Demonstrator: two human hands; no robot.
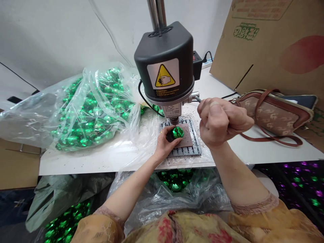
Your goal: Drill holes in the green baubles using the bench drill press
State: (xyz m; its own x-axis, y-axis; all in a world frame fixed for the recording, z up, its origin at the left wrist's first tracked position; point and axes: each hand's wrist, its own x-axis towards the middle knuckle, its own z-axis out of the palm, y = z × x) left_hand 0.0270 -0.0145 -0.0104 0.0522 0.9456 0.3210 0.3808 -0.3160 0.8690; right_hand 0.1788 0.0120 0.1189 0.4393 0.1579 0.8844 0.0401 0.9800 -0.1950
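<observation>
A shiny green faceted ball (178, 132) sits on a brownish pad (187, 137) above the slotted metal base plate (196, 150). Thumb and fingers of my left hand (165, 143) grip the ball from its left side. Just above it is the chuck (173, 120) of a black bench drill press (164, 50); I cannot tell whether the bit touches the ball. My right hand (222, 120) is closed in a fist around the end of the drill's metal lever (195, 97), right of the drill head. Most of the lever's grip is hidden inside the fist.
A clear plastic bag (98, 108) of green balls lies on the white table (83, 163) at left. More green balls (176, 180) rest in plastic at my lap. At right are a brown patterned handbag (275, 113) and a cardboard box (268, 40). Dark shavings surround the base plate.
</observation>
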